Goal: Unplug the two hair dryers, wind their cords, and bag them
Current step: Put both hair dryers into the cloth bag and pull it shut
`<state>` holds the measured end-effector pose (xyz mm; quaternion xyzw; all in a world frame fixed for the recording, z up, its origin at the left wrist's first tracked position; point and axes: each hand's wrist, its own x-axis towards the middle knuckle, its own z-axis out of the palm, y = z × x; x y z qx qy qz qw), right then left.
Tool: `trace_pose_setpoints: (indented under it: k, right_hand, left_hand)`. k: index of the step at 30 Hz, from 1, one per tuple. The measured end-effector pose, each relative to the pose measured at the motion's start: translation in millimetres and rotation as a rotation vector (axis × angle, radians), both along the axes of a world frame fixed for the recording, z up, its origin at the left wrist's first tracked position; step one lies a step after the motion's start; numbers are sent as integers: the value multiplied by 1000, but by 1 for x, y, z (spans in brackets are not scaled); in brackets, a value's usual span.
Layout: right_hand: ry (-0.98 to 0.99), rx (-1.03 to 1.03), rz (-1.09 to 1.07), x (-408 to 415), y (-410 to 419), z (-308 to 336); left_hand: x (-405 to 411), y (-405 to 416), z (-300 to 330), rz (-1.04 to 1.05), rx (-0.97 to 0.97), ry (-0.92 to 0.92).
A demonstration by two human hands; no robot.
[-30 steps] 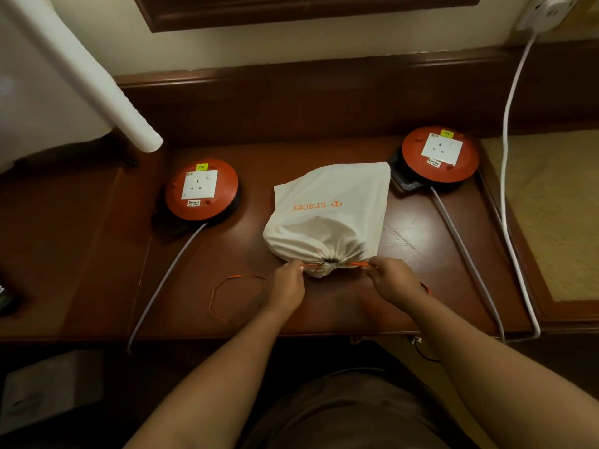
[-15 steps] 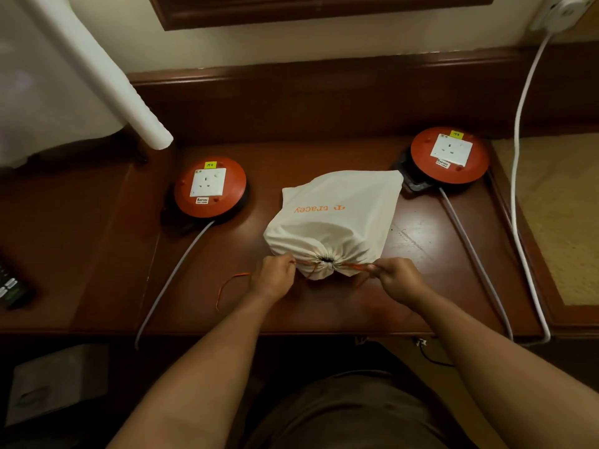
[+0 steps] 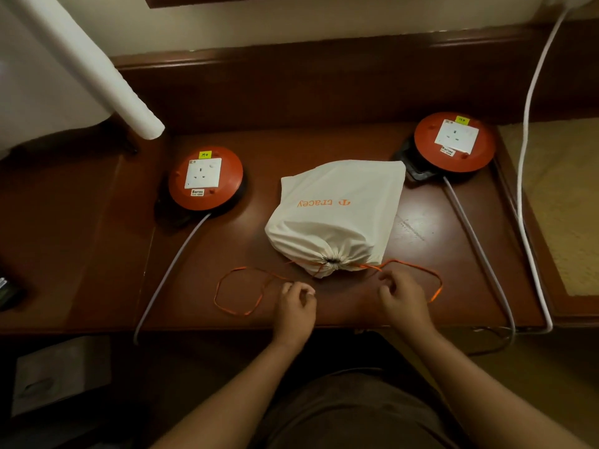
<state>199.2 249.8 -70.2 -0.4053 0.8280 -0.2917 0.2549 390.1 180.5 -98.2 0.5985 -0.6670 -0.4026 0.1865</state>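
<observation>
A white cloth drawstring bag (image 3: 337,215) lies at the middle of the dark wooden bench (image 3: 291,147), its mouth cinched tight and turned toward six o'clock. It bulges as if full, but its contents are hidden by the cloth; no hair dryer shows anywhere. Orange lettering reading "tracey" runs across its top face, upside down from this view.

From the gathered mouth an orange drawstring (image 3: 240,311) runs out both ways: one loop lies slack on the bench toward eight o'clock of the bag, the other arcs out toward four o'clock.

The left hand (image 3: 296,307) sits at seven o'clock of the bag, its grip loosely curled, fingertips close to the left loop; whether they pinch the string I cannot tell. The right hand (image 3: 402,301) sits at five o'clock, fingers relaxed and half bent, just beside the right loop, and again contact is unclear. Neither hand touches the bag itself.

At ten o'clock of the bag rests an orange cable reel (image 3: 205,178) with a white socket on top, nothing plugged in, a grey lead trailing off the bench's front edge. At two o'clock stands a second orange reel (image 3: 455,142), socket likewise bare, its grey lead running down toward five o'clock. A white cord (image 3: 526,124) drops along the right side from the wall.
</observation>
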Motion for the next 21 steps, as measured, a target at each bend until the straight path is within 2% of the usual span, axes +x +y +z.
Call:
trace_pose_setpoints:
  k: [1,3,5,7,10,13,17,21]
  right_hand:
    - [-158,33,-84,4,-3,-4]
    - [-613,112,-363,11,-15,-7]
    - [-1002,162,-593,14,-26,-10]
    - [-1207,149,-692,14,-34,-10]
    - [-1348,72,-795,13,-48,-9]
    - [-1321,48,-857,12,-60,-10]
    - [-1206,20,-974,13,-61,-15]
    - [-1094,-117,-1024,13,-53,-11]
  left_hand:
    - [-6,1,1,98,278,116]
    - [-18,-3,5,305,748,317]
    - [-25,-12,2,478,1031,522]
    - [-29,-19,-2,627,1151,722]
    - [-36,-30,0,751,1198,911]
    - [-46,-42,4,852,1153,1016]
    - [-49,-59,6,970,991,931]
    - [-39,-71,6,1022,864,855]
